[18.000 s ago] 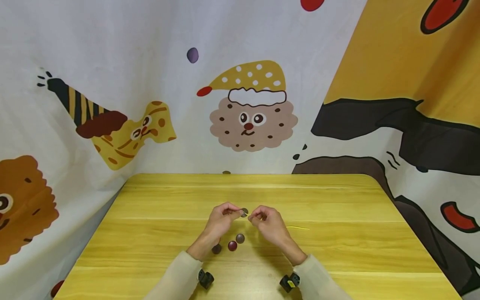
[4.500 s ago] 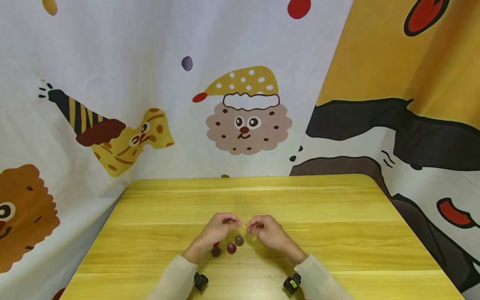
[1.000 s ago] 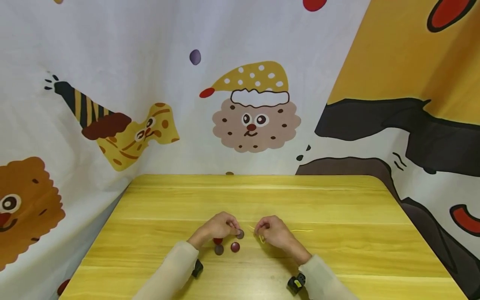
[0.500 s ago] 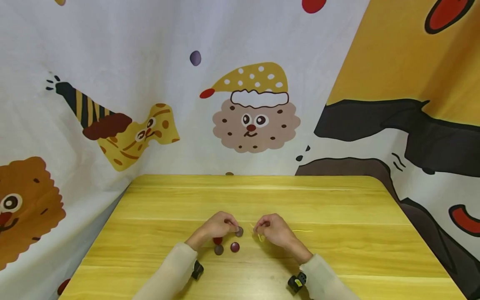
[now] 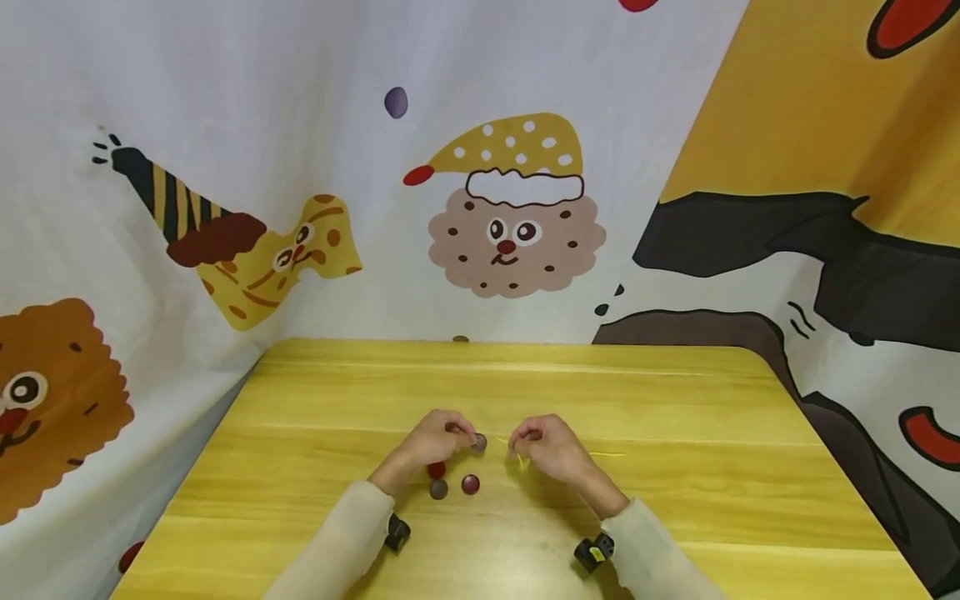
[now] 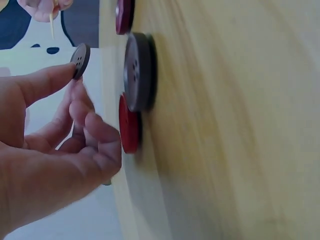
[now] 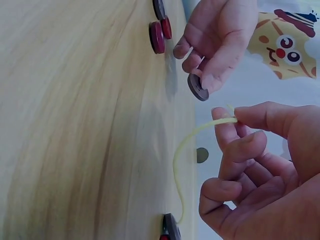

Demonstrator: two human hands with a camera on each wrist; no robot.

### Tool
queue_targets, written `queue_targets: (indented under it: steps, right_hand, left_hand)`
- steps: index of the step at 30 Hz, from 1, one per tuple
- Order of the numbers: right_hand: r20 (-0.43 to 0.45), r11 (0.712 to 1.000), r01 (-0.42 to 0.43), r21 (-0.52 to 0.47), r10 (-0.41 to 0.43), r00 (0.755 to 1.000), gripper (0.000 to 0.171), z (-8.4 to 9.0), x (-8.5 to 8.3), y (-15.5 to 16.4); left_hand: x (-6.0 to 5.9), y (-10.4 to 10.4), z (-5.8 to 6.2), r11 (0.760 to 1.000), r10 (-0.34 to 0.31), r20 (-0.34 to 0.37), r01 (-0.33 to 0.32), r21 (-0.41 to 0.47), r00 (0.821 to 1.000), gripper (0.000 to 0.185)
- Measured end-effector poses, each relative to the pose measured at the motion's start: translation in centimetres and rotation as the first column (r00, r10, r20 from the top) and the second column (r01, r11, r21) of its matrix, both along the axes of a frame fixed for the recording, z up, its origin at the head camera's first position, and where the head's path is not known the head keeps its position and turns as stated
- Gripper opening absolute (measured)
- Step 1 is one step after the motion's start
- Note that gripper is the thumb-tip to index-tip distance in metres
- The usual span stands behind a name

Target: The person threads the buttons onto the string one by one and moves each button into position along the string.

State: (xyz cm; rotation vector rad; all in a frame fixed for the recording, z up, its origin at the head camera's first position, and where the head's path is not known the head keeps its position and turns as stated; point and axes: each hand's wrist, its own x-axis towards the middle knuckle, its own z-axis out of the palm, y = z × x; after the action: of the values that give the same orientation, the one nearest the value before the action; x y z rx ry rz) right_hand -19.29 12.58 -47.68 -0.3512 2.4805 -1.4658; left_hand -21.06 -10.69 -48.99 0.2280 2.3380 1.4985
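Brown button (image 6: 82, 60) is held above the table (image 5: 712, 500), pinched near its rim by the grip of your left hand (image 5: 437, 437), it seems so that its holes are left free. The grip of your right hand (image 5: 553, 450) pinches the yellow cord (image 7: 175, 165) close to its end, with a short tip free, probably because a short tip bends less. Three loose buttons (image 5: 470, 484) lie on the table near your left hand, perhaps for easy reach.
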Motion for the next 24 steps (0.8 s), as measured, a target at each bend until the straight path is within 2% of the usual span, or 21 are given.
queue_targets:
  steps: [7,15,24]
  right_hand:
    - [-0.01,1.0,0.017,-0.013,-0.018,1.0,0.009,0.4,0.1,-0.4]
    - [-0.02,0.999,0.034,-0.025,-0.034,0.999,0.009,0.8,0.1,-0.6]
    - [-0.024,0.999,0.038,-0.033,-0.039,0.999,0.01,1.1,0.2,-0.7]
  left_hand:
    - [0.2,0.2,0.4,0.997,0.075,-0.041,-0.074,0.019,0.996,0.01]
    - [0.4,0.5,0.6,0.982,0.185,-0.074,-0.181,0.061,0.98,0.01]
    - [0.4,0.7,0.6,0.962,0.261,-0.048,-0.255,0.101,0.964,0.01]
